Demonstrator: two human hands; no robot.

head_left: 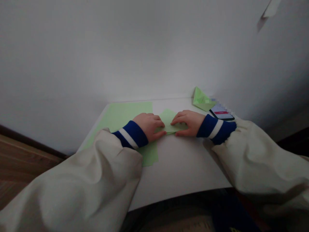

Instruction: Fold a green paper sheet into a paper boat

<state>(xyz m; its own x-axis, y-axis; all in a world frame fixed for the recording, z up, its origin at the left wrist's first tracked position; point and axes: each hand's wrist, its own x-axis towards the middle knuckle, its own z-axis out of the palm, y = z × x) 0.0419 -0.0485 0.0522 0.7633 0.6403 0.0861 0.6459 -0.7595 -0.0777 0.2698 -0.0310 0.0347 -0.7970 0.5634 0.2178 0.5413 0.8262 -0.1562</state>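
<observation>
A small, partly folded light green paper [168, 120] lies on the white table [183, 161] between my two hands. My left hand [150, 125] has its fingers curled and pressed on the paper's left edge. My right hand [187, 122] pinches and presses the paper's right side. Both arms wear cream sleeves with blue and white cuffs.
A flat sheet of green paper [120, 119] lies under my left arm. A folded green paper shape [202, 100] stands at the table's far right, by a phone [221, 113]. A white wall rises directly behind the table. Wooden floor shows at the left.
</observation>
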